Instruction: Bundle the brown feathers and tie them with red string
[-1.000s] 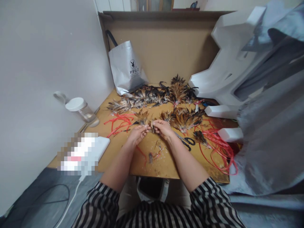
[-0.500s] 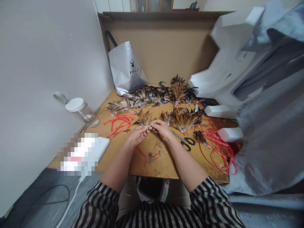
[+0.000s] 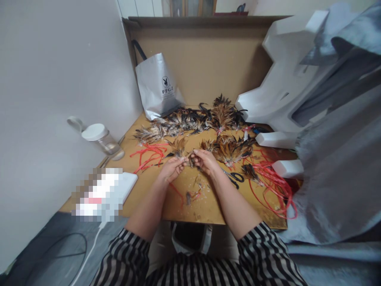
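Observation:
A small bunch of brown feathers (image 3: 177,146) is pinched at its base by my left hand (image 3: 172,168), its tips fanning upward. Close beside it, my right hand (image 3: 206,162) has thumb and fingers closed on a feather (image 3: 190,152), and more dark feathers show under its fingers. Behind my hands lies a long heap of mottled feathers (image 3: 184,122). Brown feather bundles (image 3: 230,149) rest just past my right hand. Black-handled scissors (image 3: 236,178) lie by my right wrist, their blades partly hidden by it.
Red plastic strips (image 3: 150,155) lie left, with a larger tangle (image 3: 275,182) right. A lidded jar (image 3: 102,139) and a phone-like device (image 3: 127,186) on a cable occupy the left side. A silver bag (image 3: 157,87) stands behind; white foam (image 3: 282,83) borders the right.
My right hand has shifted slightly right, away from my left, and a feather now shows between its fingers. My left hand still holds the bunch, almost unmoved.

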{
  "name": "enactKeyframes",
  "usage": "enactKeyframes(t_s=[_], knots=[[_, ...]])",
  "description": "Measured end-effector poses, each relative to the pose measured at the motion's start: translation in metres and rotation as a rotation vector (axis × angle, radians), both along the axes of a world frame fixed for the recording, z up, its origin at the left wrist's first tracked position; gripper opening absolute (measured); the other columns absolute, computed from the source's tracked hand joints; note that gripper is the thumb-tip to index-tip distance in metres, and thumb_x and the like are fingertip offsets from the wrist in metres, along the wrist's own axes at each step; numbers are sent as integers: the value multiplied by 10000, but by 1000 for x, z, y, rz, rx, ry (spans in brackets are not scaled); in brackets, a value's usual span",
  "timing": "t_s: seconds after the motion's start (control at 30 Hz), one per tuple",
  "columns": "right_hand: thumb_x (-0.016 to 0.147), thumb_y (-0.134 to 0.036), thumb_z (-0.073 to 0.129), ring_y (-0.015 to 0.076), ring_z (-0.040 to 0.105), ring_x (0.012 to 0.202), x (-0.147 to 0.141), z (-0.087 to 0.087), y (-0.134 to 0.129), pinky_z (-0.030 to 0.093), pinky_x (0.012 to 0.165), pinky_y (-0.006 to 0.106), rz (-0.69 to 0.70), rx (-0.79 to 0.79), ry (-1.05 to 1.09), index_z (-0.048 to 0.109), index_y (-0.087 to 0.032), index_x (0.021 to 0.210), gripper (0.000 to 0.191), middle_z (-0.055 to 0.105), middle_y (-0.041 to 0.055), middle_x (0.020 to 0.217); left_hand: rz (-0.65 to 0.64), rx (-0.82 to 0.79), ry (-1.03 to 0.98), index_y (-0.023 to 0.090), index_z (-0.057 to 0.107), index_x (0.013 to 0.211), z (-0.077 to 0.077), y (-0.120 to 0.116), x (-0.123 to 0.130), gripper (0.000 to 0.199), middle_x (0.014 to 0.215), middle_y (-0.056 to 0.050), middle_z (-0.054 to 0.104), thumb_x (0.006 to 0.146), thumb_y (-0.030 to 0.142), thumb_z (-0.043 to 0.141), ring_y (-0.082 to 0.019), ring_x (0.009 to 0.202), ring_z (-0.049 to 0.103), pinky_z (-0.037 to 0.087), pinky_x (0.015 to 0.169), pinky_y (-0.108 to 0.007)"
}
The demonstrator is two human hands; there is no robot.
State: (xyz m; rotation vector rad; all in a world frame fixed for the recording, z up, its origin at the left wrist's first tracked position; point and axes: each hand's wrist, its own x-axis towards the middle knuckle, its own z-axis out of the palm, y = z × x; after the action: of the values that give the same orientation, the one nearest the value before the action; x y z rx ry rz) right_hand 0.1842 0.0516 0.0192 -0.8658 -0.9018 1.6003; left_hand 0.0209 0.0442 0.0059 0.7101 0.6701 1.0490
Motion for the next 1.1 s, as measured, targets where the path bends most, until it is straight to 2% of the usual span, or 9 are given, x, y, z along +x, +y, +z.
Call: enactKeyframes(t_s=[0.23,0.5,0.57,0.67,0.77,0.87,0.93,1.0,1.1], knots=[[569,-341,730,39,439,444,-2,1,-3,313,380,155,10,-18,-15,598,-143,668,257,609,-1,642,-25,29,53,71,657,735,0,-1,1,124,731,-64,664,650,158,684,-41,545,549,416,484,-116],[514,-342,749,41,421,429,-2,8,-3,280,363,166,-88,-42,16,579,-150,678,304,592,-8,609,-13,34,89,74,659,722,-1,-1,1,117,752,-80,665,649,162,684,-44,548,546,412,490,-122],[508,-336,750,47,430,427,-1,9,-2,290,364,168,-162,-52,46,565,-159,693,315,576,-19,588,-9,28,86,74,661,734,-1,-1,1,129,740,-78,663,644,163,688,-46,548,546,412,489,-122],[513,-321,741,58,456,443,4,10,2,314,376,170,-349,-41,89,542,-171,707,316,544,-36,561,2,25,67,74,661,719,1,-2,2,134,723,-74,660,631,168,698,-51,552,551,410,478,-121],[570,-334,704,55,437,428,10,13,3,299,376,171,-558,76,24,536,-172,700,268,522,-43,531,19,25,61,75,657,707,2,-2,2,137,726,-71,660,621,170,705,-53,551,554,405,466,-122],[620,-346,669,55,407,411,12,19,1,284,380,178,-655,218,-82,534,-176,695,229,501,-50,495,34,24,83,73,650,714,3,-2,2,139,732,-74,663,626,168,701,-52,542,551,406,464,-129],[625,-350,663,59,404,412,12,23,-2,284,384,183,-639,244,-120,528,-179,689,228,501,-50,492,48,24,90,73,643,706,3,-2,3,131,730,-74,663,632,167,694,-52,537,550,406,462,-131],[613,-357,667,62,408,415,11,26,-4,285,386,184,-560,211,-128,519,-180,676,240,510,-44,501,74,15,87,77,635,699,4,-2,3,117,725,-70,662,638,162,688,-51,537,552,408,462,-129],[585,-351,685,60,419,420,13,26,-6,278,384,180,-308,153,-119,516,-175,655,254,547,-27,540,123,-1,81,82,624,688,5,-2,3,92,727,-68,664,647,146,676,-51,545,559,408,464,-124]])
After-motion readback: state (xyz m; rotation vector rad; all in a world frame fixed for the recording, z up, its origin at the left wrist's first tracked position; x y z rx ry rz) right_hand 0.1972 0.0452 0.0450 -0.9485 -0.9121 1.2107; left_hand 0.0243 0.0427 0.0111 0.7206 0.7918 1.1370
